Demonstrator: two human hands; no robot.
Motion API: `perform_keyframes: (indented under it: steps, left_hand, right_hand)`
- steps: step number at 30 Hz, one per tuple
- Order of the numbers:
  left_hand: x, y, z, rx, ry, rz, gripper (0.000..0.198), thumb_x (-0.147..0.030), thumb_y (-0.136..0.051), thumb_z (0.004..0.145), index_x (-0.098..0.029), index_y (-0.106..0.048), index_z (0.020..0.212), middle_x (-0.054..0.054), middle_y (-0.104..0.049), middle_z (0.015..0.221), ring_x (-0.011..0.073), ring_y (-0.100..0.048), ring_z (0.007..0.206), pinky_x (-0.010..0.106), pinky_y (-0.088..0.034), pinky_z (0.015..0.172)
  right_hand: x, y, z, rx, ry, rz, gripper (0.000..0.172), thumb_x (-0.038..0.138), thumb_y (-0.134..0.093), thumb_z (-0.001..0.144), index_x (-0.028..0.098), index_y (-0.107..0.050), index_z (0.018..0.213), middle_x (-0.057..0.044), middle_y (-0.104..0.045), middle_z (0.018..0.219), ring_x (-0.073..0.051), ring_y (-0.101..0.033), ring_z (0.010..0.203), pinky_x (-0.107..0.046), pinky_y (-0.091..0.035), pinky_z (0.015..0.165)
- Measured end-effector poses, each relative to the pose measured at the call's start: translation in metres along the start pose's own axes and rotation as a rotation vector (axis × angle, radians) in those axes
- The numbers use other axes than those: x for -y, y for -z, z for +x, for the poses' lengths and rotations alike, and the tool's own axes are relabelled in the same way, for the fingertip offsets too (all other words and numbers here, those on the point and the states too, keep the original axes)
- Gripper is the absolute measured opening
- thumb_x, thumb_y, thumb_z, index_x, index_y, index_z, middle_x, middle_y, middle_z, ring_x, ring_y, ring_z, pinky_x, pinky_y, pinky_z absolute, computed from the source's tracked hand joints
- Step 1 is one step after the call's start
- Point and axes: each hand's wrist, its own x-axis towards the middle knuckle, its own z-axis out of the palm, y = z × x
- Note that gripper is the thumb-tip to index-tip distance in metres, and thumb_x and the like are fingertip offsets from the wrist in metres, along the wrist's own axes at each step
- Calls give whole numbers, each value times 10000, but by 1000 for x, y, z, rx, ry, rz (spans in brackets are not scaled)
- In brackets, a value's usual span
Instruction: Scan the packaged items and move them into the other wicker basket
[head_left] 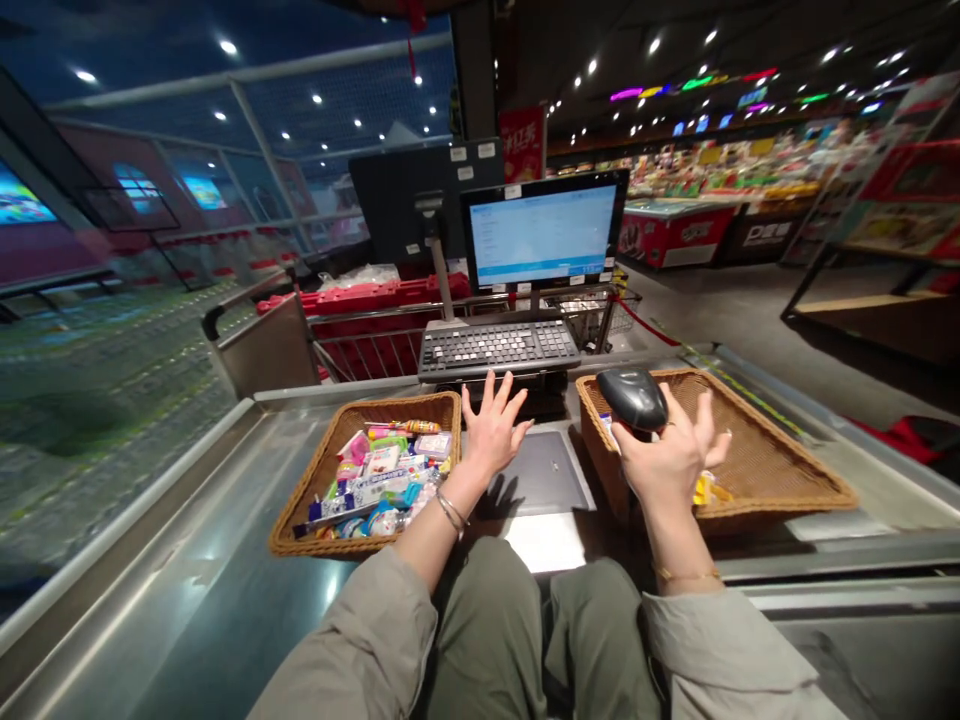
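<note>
My right hand grips a black handheld barcode scanner, its thumb wrapped round the handle and some other fingers raised. The scanner's head is over the near-left part of the right wicker basket. Inside that basket, a few small yellow packets show beside my wrist. My left hand hovers empty with fingers spread, just in front of the black keyboard. To its left, a second wicker basket is filled with small colourful packaged goods.
Behind the keyboard stands a lit monitor, with the back of another screen beside it. A grey panel is set in the metal counter between the baskets. Red shopping carts stand beyond the counter.
</note>
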Motion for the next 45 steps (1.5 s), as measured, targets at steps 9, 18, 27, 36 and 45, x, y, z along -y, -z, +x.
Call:
perform_keyframes:
  steps: [9,18,27,36,45]
  left_hand:
    - [80,19,-39,45,222,100,496,-400,-578,965,-270,-565,1444,104,-297,1684,360,-161,1585,756,-112,1204]
    - [147,33,-77,210,353,192,465,-368,-570,958,-258,-609,1408,136,-335,1671,387,-170,1578,770,-114,1195]
    - [172,40,-105,474,401,145,421,-440,-615,937,-331,-670,1340,105,-332,1676,439,-156,1568,834,-49,1135]
    - [165,46,-110,667,349,89,160,-372,-716,876,-293,-795,990,82,-431,1627,437,-196,1559,836,-31,1125]
    - [157,40,-103,678,261,123,133,-214,-700,831,-221,-763,947,97,-487,1589,428,-242,1547,826,-8,1145]
  right_hand:
    - [48,-40,-27,160,126,78,342,479,-652,787,198,-738,963,-152,-659,1367,-398,-296,1511,-748,-76,1181]
    - [66,-68,-52,225,213,78,268,437,-665,781,200,-738,881,-145,-667,1360,-394,-305,1502,-760,-117,1165]
    - [58,-78,-68,256,212,74,260,459,-659,781,203,-703,773,-130,-676,1364,-394,-331,1498,-740,-105,1177]
    - [56,-77,-69,269,213,55,266,470,-641,780,209,-686,759,-111,-678,1369,-390,-331,1502,-712,-96,1193]
    - [52,-78,-69,252,238,46,258,456,-634,789,206,-691,765,-129,-687,1343,-406,-342,1484,-731,-115,1172]
